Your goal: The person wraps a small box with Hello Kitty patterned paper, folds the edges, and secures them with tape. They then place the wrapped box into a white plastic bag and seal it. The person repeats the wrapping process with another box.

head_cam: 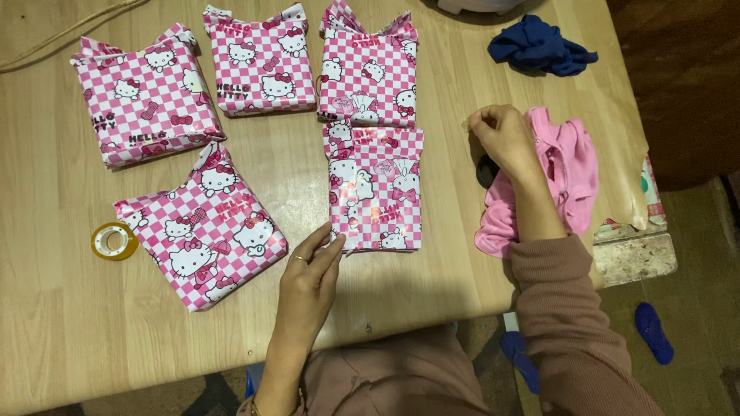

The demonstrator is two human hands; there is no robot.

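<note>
Several parcels wrapped in pink-and-white checked cartoon paper lie on a light wooden table [432, 277]. My left hand [308, 273], with a ring on one finger, touches the lower left corner of the nearest parcel [375, 189] with its fingertips. My right hand [505, 137] is closed in a pinch above the table, just left of a crumpled pink garment [570, 166]; whether it holds anything is too small to tell. A dark object peeks out under that wrist.
Other wrapped parcels sit at the far left [142, 96], far middle [260, 62], far right [368, 69] and near left [202, 231]. A roll of clear tape [114, 241] lies at left. A blue cloth [539, 46] is at the far right.
</note>
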